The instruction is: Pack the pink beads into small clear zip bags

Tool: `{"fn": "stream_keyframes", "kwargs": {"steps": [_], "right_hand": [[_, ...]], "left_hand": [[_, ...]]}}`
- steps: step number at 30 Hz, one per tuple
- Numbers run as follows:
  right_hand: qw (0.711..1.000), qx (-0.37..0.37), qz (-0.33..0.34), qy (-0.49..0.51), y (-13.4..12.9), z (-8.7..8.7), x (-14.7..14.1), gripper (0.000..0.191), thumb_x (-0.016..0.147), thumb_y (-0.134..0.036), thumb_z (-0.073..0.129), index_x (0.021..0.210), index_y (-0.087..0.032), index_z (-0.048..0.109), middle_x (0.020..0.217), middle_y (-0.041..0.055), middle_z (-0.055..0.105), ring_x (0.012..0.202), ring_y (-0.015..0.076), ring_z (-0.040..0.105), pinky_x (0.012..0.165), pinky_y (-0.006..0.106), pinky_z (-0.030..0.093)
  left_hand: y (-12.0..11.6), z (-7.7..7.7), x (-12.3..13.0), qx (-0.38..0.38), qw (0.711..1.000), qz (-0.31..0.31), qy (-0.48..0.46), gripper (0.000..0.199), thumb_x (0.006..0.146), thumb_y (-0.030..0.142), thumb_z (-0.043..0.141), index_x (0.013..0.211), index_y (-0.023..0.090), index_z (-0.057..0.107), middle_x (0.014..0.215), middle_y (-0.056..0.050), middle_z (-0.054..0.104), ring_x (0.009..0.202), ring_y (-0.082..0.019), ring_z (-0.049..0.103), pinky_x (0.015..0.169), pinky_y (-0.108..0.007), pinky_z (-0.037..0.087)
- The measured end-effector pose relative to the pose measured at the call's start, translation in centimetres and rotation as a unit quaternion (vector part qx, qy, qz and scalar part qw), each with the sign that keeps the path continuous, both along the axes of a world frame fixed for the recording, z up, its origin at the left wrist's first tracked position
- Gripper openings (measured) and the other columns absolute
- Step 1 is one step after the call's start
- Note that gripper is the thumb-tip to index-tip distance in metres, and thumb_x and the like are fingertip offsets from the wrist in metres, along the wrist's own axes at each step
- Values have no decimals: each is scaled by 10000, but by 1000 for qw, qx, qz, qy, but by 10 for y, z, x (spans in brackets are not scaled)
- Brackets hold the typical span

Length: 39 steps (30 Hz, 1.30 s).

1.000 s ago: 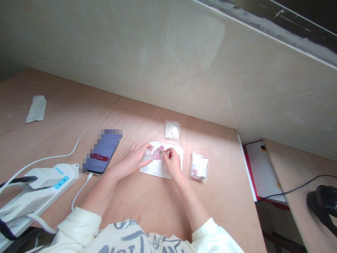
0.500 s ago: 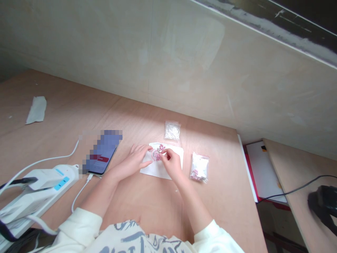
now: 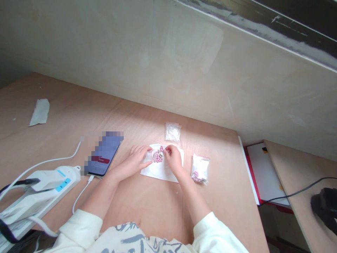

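Note:
Several pink beads (image 3: pixel 158 157) lie in a cluster on a white sheet of paper (image 3: pixel 160 173), with a small silvery piece (image 3: pixel 160 153) among them. My left hand (image 3: pixel 137 157) rests at the paper's left edge, thumb and fingers spread apart. Its fingertips are close to a thin pink loop (image 3: pixel 152 154) beside the beads. Over the paper's right side, my right hand (image 3: pixel 173 157) has thumb and fingers pinched together at the upper right of the cluster, on what looks like a pink bead. The fingers partly cover it.
A clear bag (image 3: pixel 172 132) lies behind the paper, and a bag with pink beads (image 3: pixel 200 169) sits to the right. On the left are a phone (image 3: pixel 105 154) with a charging cable and a white power strip (image 3: pixel 60 186). A torn paper piece (image 3: pixel 39 111) lies far left.
My right hand has moved slightly up and right, from the middle of the bead cluster to its upper right edge, uncovering the silvery piece. My left hand stays in place.

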State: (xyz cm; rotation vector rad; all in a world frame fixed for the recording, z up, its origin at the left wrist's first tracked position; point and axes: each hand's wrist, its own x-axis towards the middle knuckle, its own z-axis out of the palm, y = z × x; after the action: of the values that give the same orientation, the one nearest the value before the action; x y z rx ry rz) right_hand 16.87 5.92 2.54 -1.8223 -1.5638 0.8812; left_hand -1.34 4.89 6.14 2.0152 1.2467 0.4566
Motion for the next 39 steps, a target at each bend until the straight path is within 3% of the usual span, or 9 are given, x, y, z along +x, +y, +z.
{"fn": "stream_keyframes", "kwargs": {"steps": [6, 11, 15, 20, 28, 32, 39], "right_hand": [[999, -9, 6, 50, -5, 9, 0, 65, 674, -215, 495, 628, -176, 472, 614, -1, 500, 586, 129, 460, 569, 250, 354], [986, -8, 72, 151, -14, 25, -10, 106, 712, -265, 486, 774, -183, 512, 701, 5, 545, 585, 115, 477, 569, 238, 379], [998, 23, 0, 53, -11, 11, -7, 88, 686, -197, 488, 770, -173, 490, 743, 29, 530, 673, 147, 491, 624, 271, 385], [1000, 14, 10, -7, -7, -2, -3, 35, 674, -151, 468, 675, -174, 495, 689, 31, 522, 671, 163, 491, 623, 286, 377], [989, 5, 60, 136, -12, 25, -12, 111, 702, -265, 495, 759, -182, 542, 710, 11, 562, 587, 121, 476, 583, 250, 384], [999, 33, 7, 36, -3, 11, -7, 61, 674, -190, 504, 729, -167, 520, 750, 44, 548, 699, 159, 498, 667, 289, 387], [999, 20, 42, -5, 3, -4, -3, 26, 672, -160, 509, 655, -173, 493, 707, 41, 534, 682, 159, 495, 645, 282, 385]], "left_hand": [[1, 0, 4, 0, 1000, -2, 8, 322, 760, 367, 461, 1038, 205, 441, 1063, -54, 519, 1026, -225, 424, 872, -354, 309], [2, 1, 6, -6, 1000, 8, 7, 328, 756, 385, 463, 1035, 214, 444, 1061, -49, 519, 1022, -228, 420, 850, -348, 328], [3, 0, 3, -1, 1000, 8, 10, 340, 753, 371, 473, 1049, 209, 434, 1064, -52, 519, 1012, -226, 423, 860, -358, 318], [3, -3, 1, 5, 1000, 7, 10, 347, 745, 368, 485, 1047, 204, 438, 1067, -57, 523, 1018, -228, 425, 870, -363, 307], [3, 0, 4, 9, 1000, 2, 9, 321, 760, 381, 455, 1032, 211, 446, 1054, -53, 530, 1011, -229, 436, 858, -359, 314], [3, -2, 3, 3, 1000, 3, 10, 342, 747, 367, 480, 1044, 203, 437, 1066, -61, 525, 1022, -232, 431, 867, -366, 309], [4, -6, 1, 4, 1000, 8, 6, 343, 740, 363, 492, 1042, 206, 443, 1075, -62, 522, 1030, -233, 425, 873, -368, 306]]}}
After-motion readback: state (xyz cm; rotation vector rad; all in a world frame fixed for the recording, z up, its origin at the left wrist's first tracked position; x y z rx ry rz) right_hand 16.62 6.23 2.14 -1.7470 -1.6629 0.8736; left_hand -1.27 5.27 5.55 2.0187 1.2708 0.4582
